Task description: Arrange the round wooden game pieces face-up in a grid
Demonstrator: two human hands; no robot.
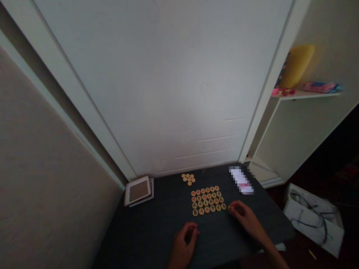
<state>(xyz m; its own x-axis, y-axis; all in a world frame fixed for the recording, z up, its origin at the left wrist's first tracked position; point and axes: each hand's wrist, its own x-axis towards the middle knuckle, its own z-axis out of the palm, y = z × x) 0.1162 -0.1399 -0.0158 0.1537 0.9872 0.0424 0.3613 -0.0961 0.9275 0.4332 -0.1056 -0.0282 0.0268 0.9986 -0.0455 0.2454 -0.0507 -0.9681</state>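
Observation:
Several round wooden game discs (pixel 208 201) with red and dark marks lie in neat rows on a dark table (pixel 157 231). A small loose cluster of plain discs (pixel 188 179) sits farther back. My right hand (pixel 243 215) rests at the right end of the rows, fingers pinched on one disc (pixel 230 208) at the row's edge. My left hand (pixel 185 239) is curled on the table just in front of the rows, fingers closed; what it holds, if anything, is hidden.
A flat white-framed box (pixel 138 191) lies at the table's back left. A blurred white item (pixel 241 181) lies at the back right. A white shelf (pixel 305 95) holds a yellow object. A white bag (pixel 314 218) sits on the floor.

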